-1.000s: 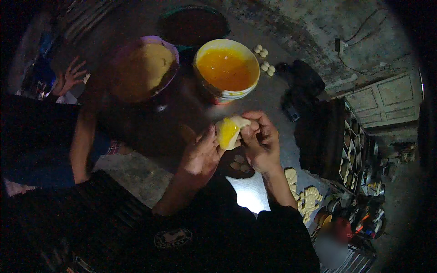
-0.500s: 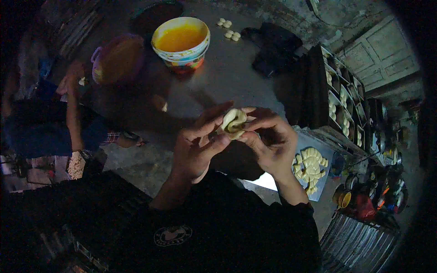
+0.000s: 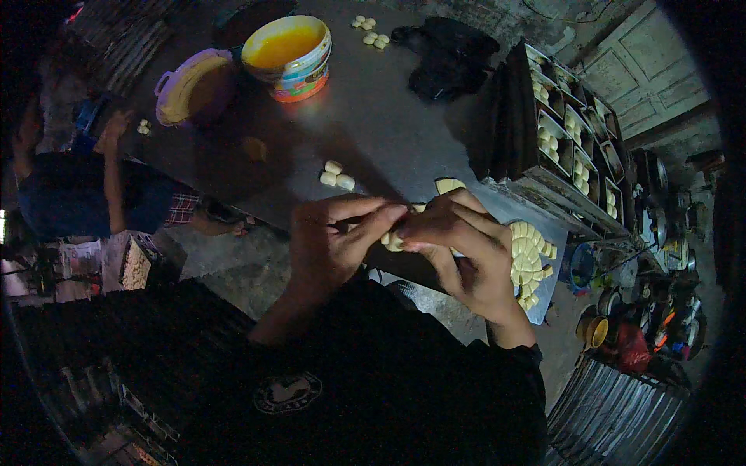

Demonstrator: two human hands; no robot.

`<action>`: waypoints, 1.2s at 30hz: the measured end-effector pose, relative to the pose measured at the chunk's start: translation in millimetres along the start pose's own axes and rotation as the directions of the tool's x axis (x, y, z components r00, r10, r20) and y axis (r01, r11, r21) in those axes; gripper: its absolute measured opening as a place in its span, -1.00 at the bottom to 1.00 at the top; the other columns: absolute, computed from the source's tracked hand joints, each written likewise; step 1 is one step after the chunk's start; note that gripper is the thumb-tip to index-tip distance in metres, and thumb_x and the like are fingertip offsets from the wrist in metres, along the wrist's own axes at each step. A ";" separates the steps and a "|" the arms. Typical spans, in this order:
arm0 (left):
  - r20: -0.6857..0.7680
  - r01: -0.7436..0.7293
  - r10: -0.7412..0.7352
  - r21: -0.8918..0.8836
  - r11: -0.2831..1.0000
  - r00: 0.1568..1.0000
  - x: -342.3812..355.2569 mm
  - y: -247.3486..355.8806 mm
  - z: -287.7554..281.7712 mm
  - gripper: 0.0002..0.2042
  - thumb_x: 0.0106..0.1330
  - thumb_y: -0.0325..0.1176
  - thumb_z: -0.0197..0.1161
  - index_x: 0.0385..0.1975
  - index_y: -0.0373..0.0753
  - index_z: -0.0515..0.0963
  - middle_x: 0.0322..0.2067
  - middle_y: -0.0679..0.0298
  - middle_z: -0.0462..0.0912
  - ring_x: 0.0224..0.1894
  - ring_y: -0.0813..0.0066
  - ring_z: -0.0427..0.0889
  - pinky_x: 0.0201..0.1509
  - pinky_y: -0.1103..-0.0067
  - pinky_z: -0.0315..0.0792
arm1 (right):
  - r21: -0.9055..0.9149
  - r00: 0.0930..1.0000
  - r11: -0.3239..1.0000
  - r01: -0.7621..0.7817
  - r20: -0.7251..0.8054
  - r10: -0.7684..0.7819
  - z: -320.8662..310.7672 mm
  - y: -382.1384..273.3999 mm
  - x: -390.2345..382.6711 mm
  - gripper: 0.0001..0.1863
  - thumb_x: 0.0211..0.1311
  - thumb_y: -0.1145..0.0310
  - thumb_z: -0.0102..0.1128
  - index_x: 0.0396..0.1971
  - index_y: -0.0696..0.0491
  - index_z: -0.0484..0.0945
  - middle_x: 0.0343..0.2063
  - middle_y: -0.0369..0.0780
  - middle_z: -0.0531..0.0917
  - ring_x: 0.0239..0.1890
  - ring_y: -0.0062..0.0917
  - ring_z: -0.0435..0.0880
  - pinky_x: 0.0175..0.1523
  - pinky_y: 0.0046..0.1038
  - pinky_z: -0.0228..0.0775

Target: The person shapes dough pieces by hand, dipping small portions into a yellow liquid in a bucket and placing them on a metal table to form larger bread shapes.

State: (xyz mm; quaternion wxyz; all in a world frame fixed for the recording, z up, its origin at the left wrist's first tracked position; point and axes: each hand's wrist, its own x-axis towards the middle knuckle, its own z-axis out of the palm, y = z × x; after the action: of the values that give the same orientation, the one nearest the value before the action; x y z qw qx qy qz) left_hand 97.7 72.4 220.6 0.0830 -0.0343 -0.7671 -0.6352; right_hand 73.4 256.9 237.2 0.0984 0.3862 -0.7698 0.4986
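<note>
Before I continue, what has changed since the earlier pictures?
The pale, soft dough piece showed bright yellow paste, then was folded; now the left hand and right hand hide most of it, and no paste shows on it. The view has swung, carrying the round, multicoloured plastic bucket up and left in the picture. Both hands keep their grip.
</note>
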 end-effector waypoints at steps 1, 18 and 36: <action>0.041 0.004 0.000 -0.104 0.995 0.999 -4.1 -5.4 -0.2 -0.86 0.24 -0.53 0.29 -0.24 -0.35 0.69 -0.26 0.06 0.73 -0.33 0.54 0.70 -0.25 0.64 0.54 | -0.038 1.000 0.999 0.005 -0.006 -0.006 -0.9 -1.6 0.2 -0.80 0.02 0.55 0.35 -0.29 0.05 0.67 -0.33 -0.23 0.65 -0.32 -0.33 0.56 -0.20 -0.38 0.43; 0.549 0.653 -0.357 -0.674 0.346 0.756 35.7 -138.1 -50.9 -0.83 0.40 -0.39 0.18 -0.18 -0.36 0.60 -0.17 0.19 0.64 -0.13 0.42 0.64 -0.04 0.46 0.56 | -0.272 0.951 0.919 -0.285 0.038 0.306 81.5 46.3 25.4 -0.62 -0.05 0.41 0.48 -0.19 0.04 0.55 -0.26 -0.22 0.63 -0.20 -0.24 0.57 -0.02 -0.26 0.34; 0.270 0.578 -0.522 -0.201 0.791 0.809 98.7 -278.6 -134.9 -0.70 0.48 -0.20 0.03 0.05 -0.23 0.49 -0.02 0.28 0.60 -0.17 0.54 0.58 -0.09 0.59 0.43 | -0.193 0.727 0.701 -0.687 -0.199 0.657 206.1 228.3 1.5 -0.66 -0.04 0.43 0.40 -0.19 0.10 0.61 -0.25 -0.08 0.65 -0.18 -0.25 0.64 -0.10 -0.35 0.48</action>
State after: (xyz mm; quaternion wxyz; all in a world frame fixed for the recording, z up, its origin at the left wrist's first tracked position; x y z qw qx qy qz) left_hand -32.1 -118.1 -8.3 -0.1894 0.1165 -0.6526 -0.7243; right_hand -37.6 129.0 -19.5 0.0021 0.0331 -0.9075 0.4188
